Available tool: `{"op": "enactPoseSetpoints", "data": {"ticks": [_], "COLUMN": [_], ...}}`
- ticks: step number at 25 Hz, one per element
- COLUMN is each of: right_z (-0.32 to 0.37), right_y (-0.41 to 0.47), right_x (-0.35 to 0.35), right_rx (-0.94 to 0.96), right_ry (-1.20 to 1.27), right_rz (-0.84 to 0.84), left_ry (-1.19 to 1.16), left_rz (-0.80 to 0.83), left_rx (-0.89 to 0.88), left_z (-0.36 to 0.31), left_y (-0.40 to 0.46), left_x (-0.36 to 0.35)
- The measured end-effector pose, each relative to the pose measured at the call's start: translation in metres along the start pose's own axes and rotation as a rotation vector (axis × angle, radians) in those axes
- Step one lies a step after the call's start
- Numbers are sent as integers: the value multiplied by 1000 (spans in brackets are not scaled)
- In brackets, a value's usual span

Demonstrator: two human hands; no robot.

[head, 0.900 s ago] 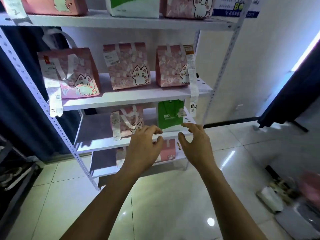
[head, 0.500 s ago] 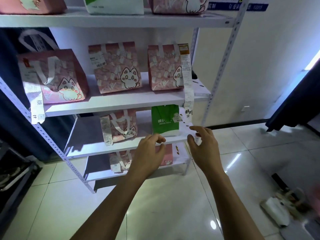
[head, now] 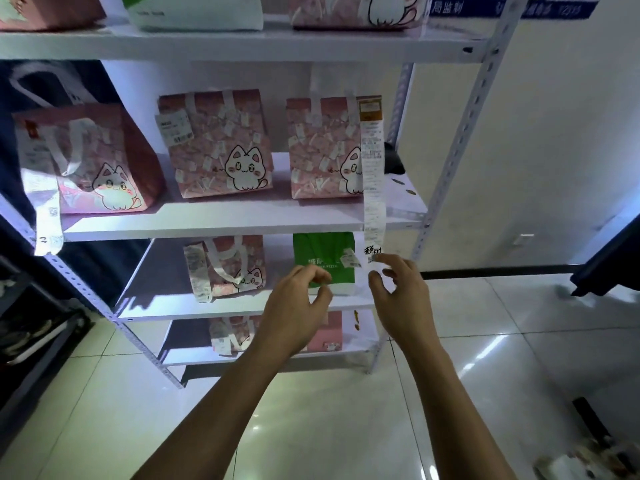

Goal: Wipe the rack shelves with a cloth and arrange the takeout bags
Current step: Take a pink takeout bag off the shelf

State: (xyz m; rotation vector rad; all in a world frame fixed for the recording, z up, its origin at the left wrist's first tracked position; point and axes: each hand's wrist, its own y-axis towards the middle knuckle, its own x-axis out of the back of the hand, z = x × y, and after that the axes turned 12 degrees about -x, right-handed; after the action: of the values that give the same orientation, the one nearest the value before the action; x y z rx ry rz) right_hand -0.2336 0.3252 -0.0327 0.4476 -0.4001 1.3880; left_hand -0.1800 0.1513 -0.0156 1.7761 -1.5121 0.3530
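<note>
Green bag (head: pixel 323 259) just beyond left hand (head: pixel 298 311)

Glossy pale floor tiles (head: pixel 311 427) catch ceiling glare; plain white wall (head: pixel 561 133) right.

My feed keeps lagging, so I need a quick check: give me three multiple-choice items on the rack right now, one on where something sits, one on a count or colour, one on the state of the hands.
1. Where does the green bag stand?
A. top shelf
B. third shelf down, right of a pink cat bag
C. the floor

2. How many pink cat bags stand on the second shelf?
A. one
B. three
C. five

3. What are the hands doing?
A. left hand and right hand both empty, fingers loosely curled
B. both gripping a cloth
C. lifting the green bag

Answers: 1 B, it stands beside the pink bag there. 2 B, three stand in a row. 3 A, neither hand holds anything.
</note>
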Motion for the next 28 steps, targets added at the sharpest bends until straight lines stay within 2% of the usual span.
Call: {"op": "enactPoseSetpoints", "data": {"ticks": [10,15,19,24,28], "right_z": [20,43,48,55,59], "right_y": [104,161,198,239,280], "right_x": [-28,-41,-52,-70,-70], "right_rx": [29,49,9,-22,-24], "right_ry": [-23,-97,-68,85,139], "right_rz": [42,-16,-73,-126,-149], "left_ry": [-58,-113,-83,-2,-61], "left_rz": [-52,-118,-140,-172,-259], "left_rx": [18,18,5,45,88], "left_z": [33,56,78,96,111], "left_y": [105,169,205,239,264], "left_x": [-10,-3,-1,-6,-6]}}
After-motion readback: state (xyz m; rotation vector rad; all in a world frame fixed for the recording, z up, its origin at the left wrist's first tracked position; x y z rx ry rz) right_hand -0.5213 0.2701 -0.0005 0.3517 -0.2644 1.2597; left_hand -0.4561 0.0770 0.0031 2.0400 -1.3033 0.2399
